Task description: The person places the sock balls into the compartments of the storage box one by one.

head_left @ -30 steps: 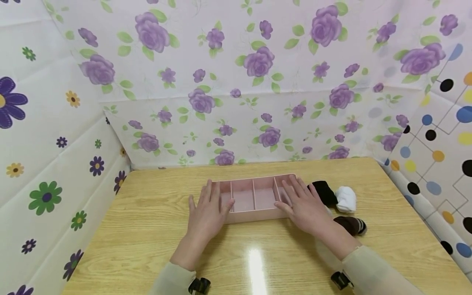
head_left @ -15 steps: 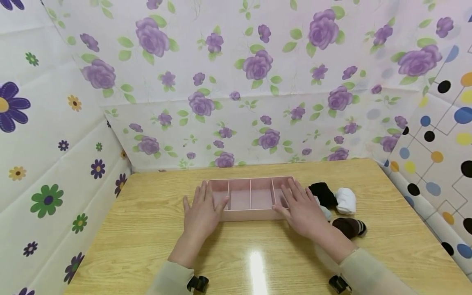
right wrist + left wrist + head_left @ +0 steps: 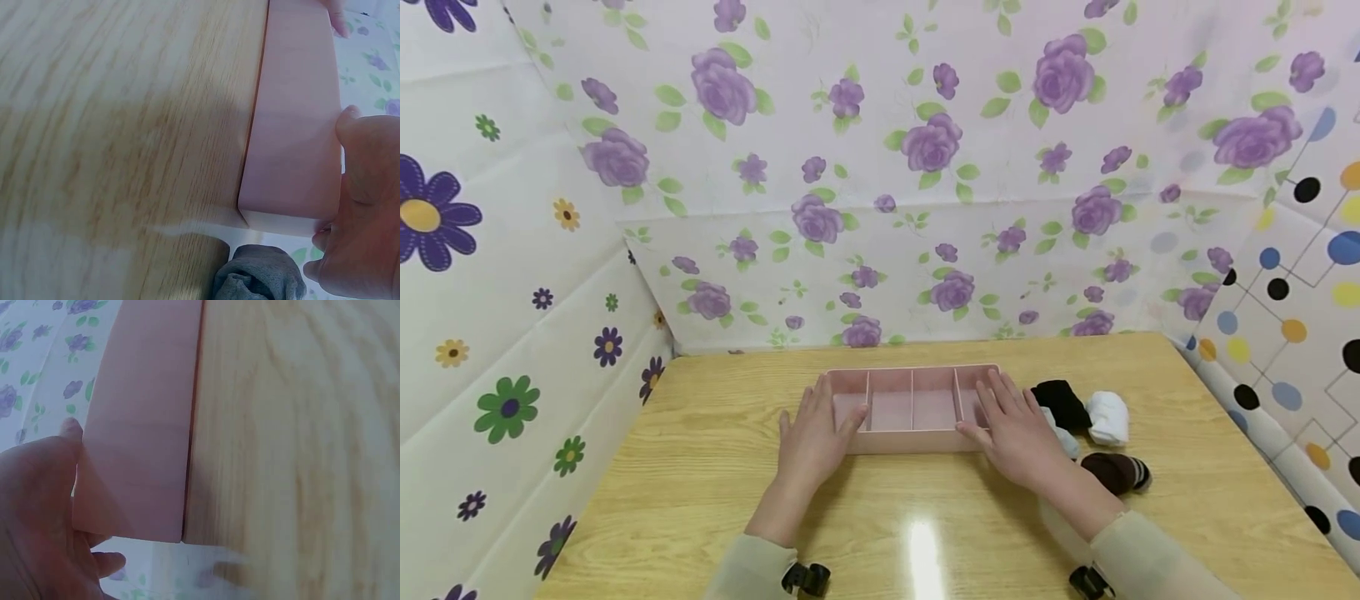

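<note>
A pink divided storage box (image 3: 916,442) lies on the wooden table, its several compartments bare inside. My left hand (image 3: 811,442) lies over the box's left end, fingers stretched forward and thumb across the front rim. At the right end my right hand (image 3: 1018,429) rests the same way, fingers straight along the last compartment. The left wrist view shows the box's front wall (image 3: 137,437) with the left thumb at its rim. Beside the right hand sits a rolled grey sock (image 3: 259,272). Close by are a black sock (image 3: 1062,405), a white sock (image 3: 1108,417) and a brown striped sock (image 3: 1112,472).
The light wood table (image 3: 700,467) runs back to a curtain (image 3: 880,167) with purple roses. Patterned sheets hang along both sides, flowers on the left sheet (image 3: 512,333) and coloured dots on the right sheet (image 3: 1285,350).
The box has turned slightly, from a slant with its right end farther back to nearly square with the table. Both hands stayed at its ends. The socks stayed where they were.
</note>
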Demonstrator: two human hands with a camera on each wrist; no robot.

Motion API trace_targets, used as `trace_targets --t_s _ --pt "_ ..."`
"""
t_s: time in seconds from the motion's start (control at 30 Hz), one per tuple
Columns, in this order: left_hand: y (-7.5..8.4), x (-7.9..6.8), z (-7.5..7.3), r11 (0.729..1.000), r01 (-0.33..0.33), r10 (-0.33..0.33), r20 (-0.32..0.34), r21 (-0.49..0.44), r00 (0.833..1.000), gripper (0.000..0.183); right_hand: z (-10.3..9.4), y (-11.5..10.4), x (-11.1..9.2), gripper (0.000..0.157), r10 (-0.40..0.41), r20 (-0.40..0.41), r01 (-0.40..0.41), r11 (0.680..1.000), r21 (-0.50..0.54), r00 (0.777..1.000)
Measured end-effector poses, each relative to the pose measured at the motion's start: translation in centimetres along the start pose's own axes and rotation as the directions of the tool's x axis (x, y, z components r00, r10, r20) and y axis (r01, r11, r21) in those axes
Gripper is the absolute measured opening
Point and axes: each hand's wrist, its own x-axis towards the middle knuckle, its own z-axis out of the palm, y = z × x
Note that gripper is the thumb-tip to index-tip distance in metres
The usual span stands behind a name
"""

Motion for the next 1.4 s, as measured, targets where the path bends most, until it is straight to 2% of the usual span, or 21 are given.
trace_targets --t_s 0.23,0.43,0.7,1.17,1.4 --pt "-1.0 0.1 -0.1 0.992 -0.03 0.035 0.035 -0.122 0.999 0.114 0.3 -0.1 0.0 0.085 -0.009 -0.011 0.009 1.0 -0.007 1.0" --pt "-1.2 0.1 0.2 0.987 -0.056 0.065 0.052 -0.154 0.997 0.123 0.1 0.5 -0.1 0.085 -0.025 -0.029 0.024 0.999 -0.023 0.999" --pt "-1.2 0.0 0.3 0.986 -0.073 0.078 0.024 -0.146 0.997 0.123 -0.6 1.1 -0.3 0.083 -0.039 -0.046 0.039 0.999 -0.005 0.998" --pt "-1.5 0.0 0.5 0.976 -0.077 0.084 0.027 -0.202 0.996 0.121 -2.2 3.5 -0.8 0.086 -0.037 -0.009 0.037 0.998 0.046 0.999" --pt "-1.6 0.0 0.4 0.978 -0.074 0.081 0.028 -0.195 0.996 0.122 -3.1 4.6 -1.1 0.086 -0.025 -0.036 0.027 0.999 0.045 0.999"
